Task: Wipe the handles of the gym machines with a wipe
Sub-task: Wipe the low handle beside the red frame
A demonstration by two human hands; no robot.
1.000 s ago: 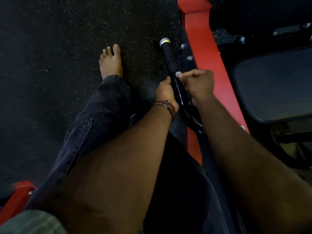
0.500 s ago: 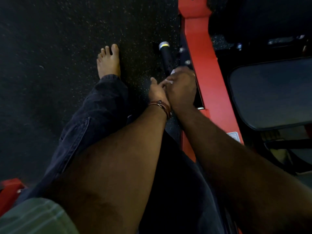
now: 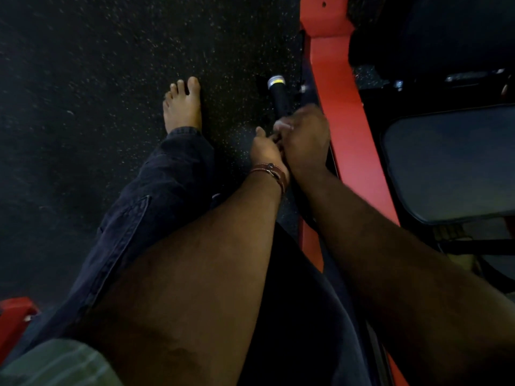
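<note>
A black machine handle (image 3: 279, 98) with a silver and yellow end cap sticks out beside the red frame (image 3: 338, 107). My right hand (image 3: 305, 137) is curled round the handle's lower part, and a pale scrap of wipe (image 3: 281, 126) shows at its fingers. My left hand (image 3: 264, 150), with a brown bracelet at the wrist, sits close against the right hand on the handle's left side; its thumb points up and its fingers are hidden. Only the handle's top stretch shows above my hands.
A dark padded seat (image 3: 457, 165) lies to the right of the red frame. My bare foot (image 3: 184, 105) and dark-trousered leg stand on the black speckled floor (image 3: 97, 79) at the left. Another red frame part (image 3: 14, 316) shows at the lower left edge.
My right hand has slid along the handle towards its capped end, and my left hand has closed in against it. The camera has drifted slightly.
</note>
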